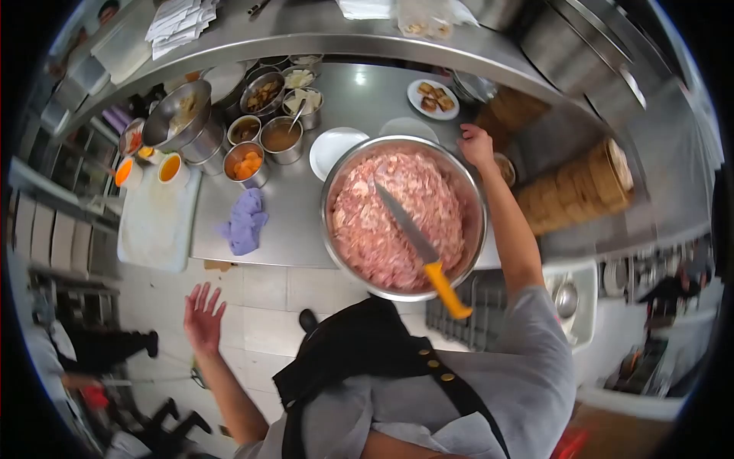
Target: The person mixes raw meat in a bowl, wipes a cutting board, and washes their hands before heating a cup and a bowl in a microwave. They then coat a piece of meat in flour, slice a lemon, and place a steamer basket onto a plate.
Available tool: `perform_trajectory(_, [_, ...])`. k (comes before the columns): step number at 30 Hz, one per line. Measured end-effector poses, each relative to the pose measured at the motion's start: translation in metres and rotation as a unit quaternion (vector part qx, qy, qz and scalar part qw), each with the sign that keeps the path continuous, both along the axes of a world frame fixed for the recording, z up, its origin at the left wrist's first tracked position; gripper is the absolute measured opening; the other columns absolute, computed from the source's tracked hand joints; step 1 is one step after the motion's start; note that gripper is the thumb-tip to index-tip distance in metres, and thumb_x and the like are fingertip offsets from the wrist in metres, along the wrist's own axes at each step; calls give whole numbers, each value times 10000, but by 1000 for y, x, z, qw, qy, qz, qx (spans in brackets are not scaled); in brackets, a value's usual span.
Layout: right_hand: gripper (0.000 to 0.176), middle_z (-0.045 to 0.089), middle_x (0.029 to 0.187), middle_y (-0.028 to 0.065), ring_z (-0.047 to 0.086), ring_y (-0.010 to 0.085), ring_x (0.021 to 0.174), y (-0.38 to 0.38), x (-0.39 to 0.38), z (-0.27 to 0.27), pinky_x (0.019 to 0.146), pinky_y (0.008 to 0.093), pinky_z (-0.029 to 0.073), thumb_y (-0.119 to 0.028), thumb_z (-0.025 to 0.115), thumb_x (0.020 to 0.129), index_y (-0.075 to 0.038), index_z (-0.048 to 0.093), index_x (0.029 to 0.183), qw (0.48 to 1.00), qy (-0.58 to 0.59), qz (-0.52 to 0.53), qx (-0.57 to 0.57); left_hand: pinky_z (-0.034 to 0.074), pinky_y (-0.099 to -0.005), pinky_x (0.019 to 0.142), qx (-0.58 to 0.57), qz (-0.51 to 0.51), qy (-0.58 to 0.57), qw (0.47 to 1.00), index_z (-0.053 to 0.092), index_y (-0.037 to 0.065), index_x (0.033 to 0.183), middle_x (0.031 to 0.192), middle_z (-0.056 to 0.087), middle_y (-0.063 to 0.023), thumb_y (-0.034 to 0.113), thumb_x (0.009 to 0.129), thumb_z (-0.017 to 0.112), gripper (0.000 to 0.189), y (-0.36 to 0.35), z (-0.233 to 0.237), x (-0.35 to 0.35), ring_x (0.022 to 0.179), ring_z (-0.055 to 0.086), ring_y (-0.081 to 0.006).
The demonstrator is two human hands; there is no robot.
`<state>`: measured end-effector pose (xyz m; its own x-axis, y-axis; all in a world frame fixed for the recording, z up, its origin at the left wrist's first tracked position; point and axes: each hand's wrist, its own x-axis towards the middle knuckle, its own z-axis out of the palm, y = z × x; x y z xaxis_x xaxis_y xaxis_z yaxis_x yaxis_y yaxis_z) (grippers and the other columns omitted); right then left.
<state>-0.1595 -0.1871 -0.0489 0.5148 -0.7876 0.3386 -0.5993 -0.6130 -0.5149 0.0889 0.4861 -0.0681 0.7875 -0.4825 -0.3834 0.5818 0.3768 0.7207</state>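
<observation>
A big steel bowl (482, 222) of raw chopped meat (375, 229) rests at the counter's front edge, close against my apron. Lying across the meat is a knife (413, 229), its yellow handle jutting over the near rim. My left hand (203, 317) hangs over the floor, fingers spread, touching nothing. Past the bowl's far right rim reaches my right hand (475, 145), its fingers curled in; whether anything is inside them is hidden. Nearest to it are a plate of browned food pieces (434, 100) and a pale round plate (409, 128) partly behind the bowl.
Left on the counter (306, 222) are a purple cloth (246, 222), a white cutting board (157, 222), and several steel containers of ingredients, one with orange yolk-like balls (246, 164). Bamboo steamers (577, 187) stand at right. A steel shelf (321, 44) overhangs the back. People stand lower left.
</observation>
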Motion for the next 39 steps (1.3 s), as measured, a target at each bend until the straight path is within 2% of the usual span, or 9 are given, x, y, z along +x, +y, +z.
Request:
perform_trajectory(3, [456, 635, 971, 171, 594, 345, 941, -97, 60, -44, 840, 395, 471, -137, 673, 648, -77, 580, 1091, 997, 8, -55, 61, 391, -431, 917, 62, 111, 22, 992, 458, 99, 1257, 1301, 467, -85, 403, 925, 450, 451, 22, 7, -55, 1173, 461, -271])
perform_trajectory(6, [466, 559, 955, 223, 519, 406, 940, -154, 86, -102, 827, 482, 418, -154, 725, 639, -7, 487, 1012, 992, 14, 17, -122, 415, -411, 884, 147, 189, 45, 970, 477, 105, 1225, 1272, 488, -74, 417, 912, 478, 442, 52, 14, -123, 1139, 488, -256])
perform_trajectory(14, [499, 463, 1097, 271, 468, 445, 1030, -173, 125, -115, 908, 486, 390, -162, 698, 694, 9, 409, 1063, 986, 40, 22, -158, 467, -363, 806, 245, 336, 144, 898, 469, 98, 1228, 1206, 521, -59, 434, 904, 491, 467, 75, 36, -245, 1078, 532, -238])
perform_trajectory(24, [369, 499, 1080, 242, 501, 431, 1007, -184, 113, -116, 848, 477, 448, -115, 552, 774, -4, 407, 1094, 966, 188, -12, -176, 518, -364, 765, 215, 315, 135, 914, 484, 96, 1218, 1166, 555, -80, 367, 929, 465, 396, 49, 31, -267, 1025, 572, -247])
perform_trajectory(28, [383, 529, 1056, 252, 526, 423, 982, -171, 103, -97, 854, 466, 440, -126, 538, 764, 5, 416, 1103, 973, 125, -10, -193, 516, -361, 769, 221, 317, 148, 911, 473, 92, 1227, 1179, 544, -76, 365, 930, 464, 403, 50, 29, -270, 1032, 566, -243])
perform_trajectory(31, [447, 561, 1024, 259, 551, 410, 964, -168, 101, -83, 852, 448, 437, -178, 584, 728, 19, 435, 1101, 997, -1, -5, -83, 513, -359, 771, 217, 312, 152, 912, 454, 87, 1242, 1193, 532, -75, 365, 930, 464, 418, 47, 24, -269, 1037, 562, -241])
perform_trajectory(33, [450, 590, 983, 252, 565, 400, 964, -199, 104, -112, 852, 434, 437, -226, 644, 681, 22, 518, 1034, 990, -46, -129, 18, 511, -358, 776, 222, 317, 161, 908, 446, 84, 1250, 1198, 528, -77, 363, 933, 458, 423, 44, 23, -269, 1042, 560, -240])
perform_trajectory(36, [407, 610, 946, 228, 577, 380, 960, -204, 99, -113, 841, 416, 450, -249, 692, 649, -7, 595, 961, 984, 59, -150, 74, 507, -356, 786, 202, 294, 139, 924, 435, 83, 1263, 1211, 520, -80, 348, 932, 459, 425, 47, 20, -272, 1048, 555, -243])
perform_trajectory(39, [346, 624, 916, 222, 594, 362, 939, -189, 83, -112, 811, 407, 468, -256, 707, 638, -39, 644, 900, 995, 81, -41, -42, 509, -380, 810, 212, 301, 141, 919, 427, 95, 1292, 1249, 499, -83, 326, 933, 458, 428, 53, 17, -277, 1083, 538, -250])
